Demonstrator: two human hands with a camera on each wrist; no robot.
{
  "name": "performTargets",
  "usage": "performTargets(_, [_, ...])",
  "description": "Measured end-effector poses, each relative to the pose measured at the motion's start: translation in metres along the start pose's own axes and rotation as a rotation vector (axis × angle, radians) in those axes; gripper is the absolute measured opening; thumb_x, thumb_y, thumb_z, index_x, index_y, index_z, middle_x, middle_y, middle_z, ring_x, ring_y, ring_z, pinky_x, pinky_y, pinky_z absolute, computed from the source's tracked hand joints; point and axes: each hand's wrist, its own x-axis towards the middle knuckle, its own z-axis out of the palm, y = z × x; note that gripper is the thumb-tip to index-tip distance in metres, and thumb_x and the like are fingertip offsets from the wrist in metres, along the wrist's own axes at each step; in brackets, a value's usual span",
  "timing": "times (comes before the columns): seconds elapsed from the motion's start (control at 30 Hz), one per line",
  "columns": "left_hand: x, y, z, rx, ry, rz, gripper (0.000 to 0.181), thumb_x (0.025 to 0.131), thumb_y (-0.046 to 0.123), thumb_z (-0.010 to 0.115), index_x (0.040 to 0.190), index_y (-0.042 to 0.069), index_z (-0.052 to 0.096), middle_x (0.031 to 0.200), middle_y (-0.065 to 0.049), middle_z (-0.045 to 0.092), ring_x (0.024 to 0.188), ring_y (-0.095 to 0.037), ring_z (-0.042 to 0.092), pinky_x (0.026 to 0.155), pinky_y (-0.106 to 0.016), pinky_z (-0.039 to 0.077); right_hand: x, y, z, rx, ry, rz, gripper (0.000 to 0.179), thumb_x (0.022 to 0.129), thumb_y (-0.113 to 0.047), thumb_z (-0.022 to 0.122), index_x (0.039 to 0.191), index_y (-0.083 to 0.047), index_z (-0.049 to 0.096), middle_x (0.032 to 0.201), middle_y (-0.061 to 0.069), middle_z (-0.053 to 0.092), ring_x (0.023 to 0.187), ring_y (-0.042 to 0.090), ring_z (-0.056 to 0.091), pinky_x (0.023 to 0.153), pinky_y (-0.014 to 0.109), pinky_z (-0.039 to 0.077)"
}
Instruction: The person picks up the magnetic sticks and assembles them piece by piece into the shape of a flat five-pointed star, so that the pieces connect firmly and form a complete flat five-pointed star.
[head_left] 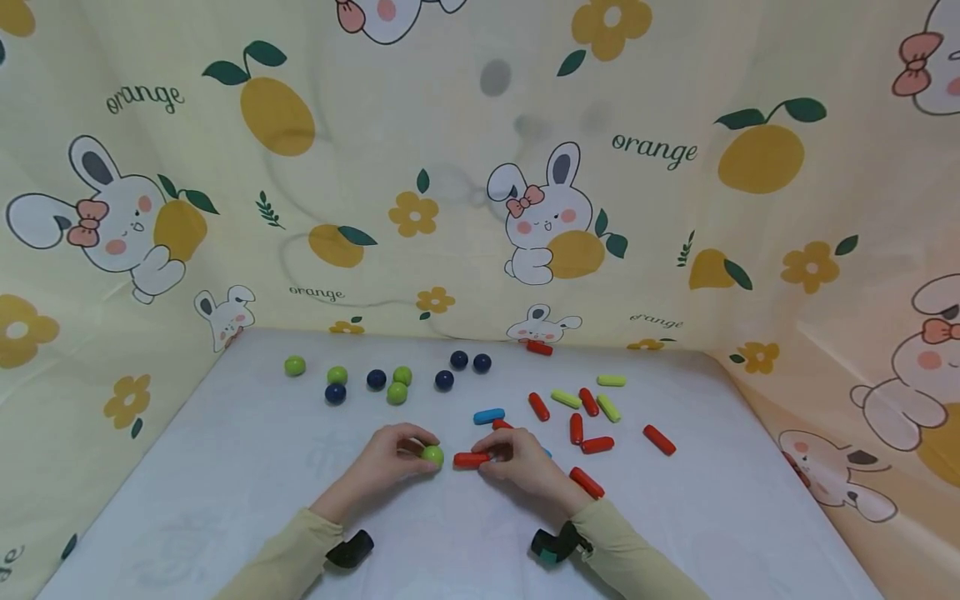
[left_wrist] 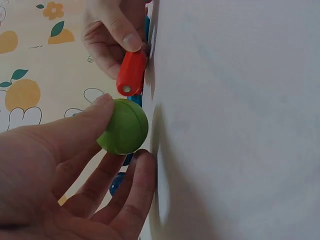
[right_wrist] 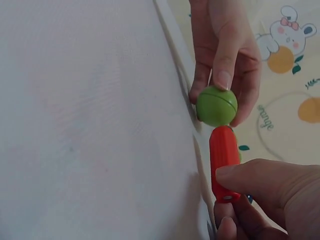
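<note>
Left hand pinches green ball, right hand pinches red stick just beside it, over desk; off-centre bump or slack pinch, I think, could set the ball rolling.

left hand pinching green ball (groove showing), red stick in right hand, white tabletop

The balls are lime green or navy, the rods red, yellow-green or blue. The desk is white; the cream backdrop is patterned with white rabbits and golden oranges.
</note>
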Motion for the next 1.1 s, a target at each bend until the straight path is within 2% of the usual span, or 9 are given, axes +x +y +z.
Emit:
performTargets(0.17, [-0.001, 0.000, 0.004, -0.018, -0.030, -0.010, 0.032, 0.080, 0.016, 0.078, 0.110, 0.009, 0.069, 0.105, 0.002, 0.066, 0.096, -0.018, 0.061, 0.084, -0.035, 0.052, 0.001, -0.005, 0.002, 0.014, -0.019, -0.018, 0.026, 0.085, -0.013, 0.073, 0.111, -0.016, 0.071, 0.098, -0.004, 0.063, 0.082, 0.019, 0.053, 0.068, 0.025, 0.046])
performTargets(0.3, [-0.002, 0.001, 0.005, -0.039, -0.029, -0.022, 0.031, 0.080, 0.015, 0.078, 0.110, 0.008, 0.069, 0.104, 0.001, 0.066, 0.095, -0.019, 0.062, 0.084, -0.037, 0.052, 0.002, -0.009, 0.005, 0.018, -0.019, -0.035, 0.026, 0.084, -0.012, 0.073, 0.110, -0.014, 0.071, 0.097, -0.002, 0.063, 0.078, 0.018, 0.053, 0.066, 0.023, 0.045])
performTargets(0.6, [-0.002, 0.000, 0.003, -0.011, 0.049, -0.057, 0.033, 0.081, 0.022, 0.078, 0.110, 0.009, 0.069, 0.101, 0.003, 0.067, 0.090, -0.015, 0.062, 0.082, -0.035, 0.051, 0.004, -0.011, 0.009, 0.031, -0.009, -0.017, 0.027, 0.083, -0.013, 0.074, 0.110, -0.015, 0.070, 0.095, -0.003, 0.062, 0.078, 0.017, 0.053, 0.065, 0.022, 0.045])
performTargets(0.77, [-0.002, 0.001, 0.001, -0.012, 0.082, -0.076, 0.032, 0.081, 0.022, 0.078, 0.109, 0.009, 0.070, 0.098, 0.003, 0.067, 0.089, -0.015, 0.062, 0.083, -0.037, 0.051, 0.004, -0.014, 0.013, 0.014, -0.005, -0.034, 0.026, 0.083, -0.014, 0.075, 0.108, -0.017, 0.070, 0.091, -0.002, 0.061, 0.078, 0.018, 0.053, 0.066, 0.023, 0.045])
performTargets(0.87, [-0.002, 0.001, 0.001, -0.003, 0.086, -0.075, 0.031, 0.081, 0.021, 0.078, 0.109, 0.010, 0.070, 0.100, 0.003, 0.067, 0.091, -0.015, 0.061, 0.084, -0.037, 0.051, 0.003, -0.015, 0.015, 0.001, -0.009, -0.043, 0.027, 0.083, -0.015, 0.076, 0.108, -0.017, 0.069, 0.091, -0.002, 0.061, 0.080, 0.019, 0.054, 0.067, 0.023, 0.045])
performTargets(0.97, [0.000, 0.000, 0.002, -0.001, 0.085, -0.057, 0.030, 0.081, 0.019, 0.077, 0.108, 0.009, 0.070, 0.100, 0.003, 0.067, 0.092, -0.016, 0.061, 0.084, -0.037, 0.051, -0.002, -0.024, 0.011, 0.021, -0.023, -0.048, 0.028, 0.084, -0.011, 0.074, 0.110, -0.011, 0.067, 0.094, 0.004, 0.062, 0.082, 0.021, 0.055, 0.068, 0.023, 0.046])
performTargets(1.1, [0.004, -0.001, 0.007, -0.004, 0.067, -0.032, 0.029, 0.081, 0.018, 0.077, 0.108, 0.009, 0.070, 0.101, 0.003, 0.067, 0.093, -0.017, 0.062, 0.084, -0.035, 0.052, -0.011, -0.024, -0.002, 0.047, -0.012, -0.045, 0.029, 0.086, -0.008, 0.072, 0.114, -0.007, 0.065, 0.100, 0.008, 0.064, 0.086, 0.022, 0.056, 0.072, 0.022, 0.048])
